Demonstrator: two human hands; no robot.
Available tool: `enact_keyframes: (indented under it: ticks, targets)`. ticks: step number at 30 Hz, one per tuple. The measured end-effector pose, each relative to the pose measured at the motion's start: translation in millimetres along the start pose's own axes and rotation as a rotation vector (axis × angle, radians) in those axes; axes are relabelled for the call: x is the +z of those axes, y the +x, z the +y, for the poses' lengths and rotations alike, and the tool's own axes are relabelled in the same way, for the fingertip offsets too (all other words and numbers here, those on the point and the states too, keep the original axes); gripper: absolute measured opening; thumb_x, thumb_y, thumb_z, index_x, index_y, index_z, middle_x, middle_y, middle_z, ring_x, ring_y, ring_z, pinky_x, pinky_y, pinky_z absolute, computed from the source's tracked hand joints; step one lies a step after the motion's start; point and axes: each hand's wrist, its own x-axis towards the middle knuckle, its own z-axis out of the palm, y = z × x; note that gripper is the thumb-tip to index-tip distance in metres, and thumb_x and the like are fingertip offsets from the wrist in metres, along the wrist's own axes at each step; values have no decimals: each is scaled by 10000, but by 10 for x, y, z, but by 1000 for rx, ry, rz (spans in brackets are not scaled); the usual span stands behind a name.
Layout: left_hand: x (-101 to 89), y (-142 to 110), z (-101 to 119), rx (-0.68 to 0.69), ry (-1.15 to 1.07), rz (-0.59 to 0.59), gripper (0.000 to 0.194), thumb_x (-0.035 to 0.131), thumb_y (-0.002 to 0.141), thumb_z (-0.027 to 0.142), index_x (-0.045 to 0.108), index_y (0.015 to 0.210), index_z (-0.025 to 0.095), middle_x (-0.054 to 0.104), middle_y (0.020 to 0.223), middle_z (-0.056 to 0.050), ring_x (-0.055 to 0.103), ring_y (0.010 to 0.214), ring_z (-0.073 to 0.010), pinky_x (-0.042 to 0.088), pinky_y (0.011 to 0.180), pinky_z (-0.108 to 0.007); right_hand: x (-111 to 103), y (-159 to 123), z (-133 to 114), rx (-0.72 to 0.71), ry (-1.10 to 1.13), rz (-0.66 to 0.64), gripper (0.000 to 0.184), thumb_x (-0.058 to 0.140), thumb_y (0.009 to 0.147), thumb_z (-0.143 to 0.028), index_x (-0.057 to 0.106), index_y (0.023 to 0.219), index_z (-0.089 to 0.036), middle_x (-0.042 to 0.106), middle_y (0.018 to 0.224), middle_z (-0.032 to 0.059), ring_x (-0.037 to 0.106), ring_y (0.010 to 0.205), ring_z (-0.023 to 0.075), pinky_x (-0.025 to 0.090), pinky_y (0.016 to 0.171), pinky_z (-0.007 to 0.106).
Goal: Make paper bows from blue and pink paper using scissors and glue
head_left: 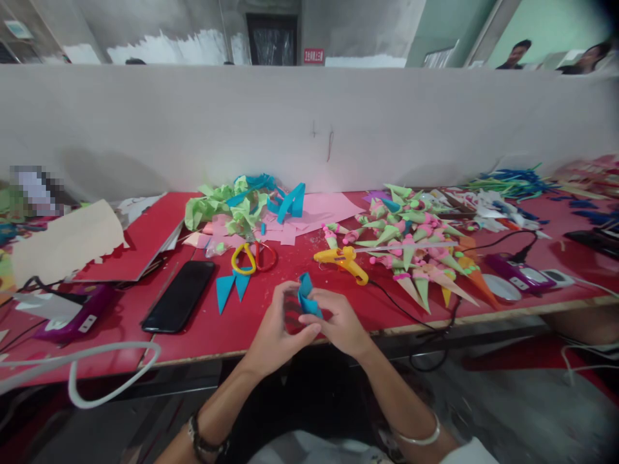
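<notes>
A piece of blue paper [309, 301], bent into a curl, is held between my two hands above the table's front edge. My left hand [283, 325] has its fingers closed around the left side of the paper, the thumb pointing right. From the other side, my right hand [338, 319] pinches the paper low down. Beyond my hands lies a yellow hot glue gun [344, 258] with a clear glue stick in its back. Scissors with yellow and red handles [244, 259] rest to the left, beside cut blue paper triangles [224, 291].
A heap of pale green and pink paper cones [411, 238] spreads on the right. Green and blue paper scraps [232, 206] lie at the back. A black phone [180, 296] is at left, near a purple power strip [80, 316]. The glue gun's cord [401, 306] runs over the table edge.
</notes>
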Motion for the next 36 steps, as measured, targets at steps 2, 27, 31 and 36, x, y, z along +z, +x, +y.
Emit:
enact_keyframes:
  ticks: [2, 27, 31, 36]
  targets:
    - [-34, 4, -16, 8, -27, -44, 649, 587, 713, 289, 212, 1239, 220, 411, 1199, -94, 440, 1080, -197, 405, 875, -316, 0, 14, 28, 16, 113, -74, 262, 543, 750, -374, 517, 594, -165, 498, 654, -13, 470, 635, 112, 400, 618, 228]
    - [-161, 162, -503, 111, 1140, -233, 379, 386, 824, 164, 439, 1195, 220, 503, 1093, -79, 463, 956, -212, 419, 744, -327, -92, -90, 578, 467, -89, 328, 448, 541, 710, -328, 385, 1101, -173, 643, 805, 54, 606, 694, 187, 474, 612, 311]
    - [-84, 144, -445, 85, 1153, -189, 386, 418, 828, 317, 426, 1205, 234, 487, 1099, -79, 445, 957, -234, 414, 717, -349, -28, -164, 538, 459, -270, 351, 452, 488, 748, -299, 358, 1152, -143, 644, 815, 84, 607, 746, 211, 465, 651, 337]
    - [7, 169, -399, 66, 1183, -190, 412, 404, 819, 232, 403, 1231, 225, 490, 1070, -86, 439, 946, -227, 401, 715, -353, 56, -211, 544, 370, -508, 323, 419, 419, 789, -255, 346, 1182, -128, 630, 735, 65, 596, 749, 219, 438, 704, 361]
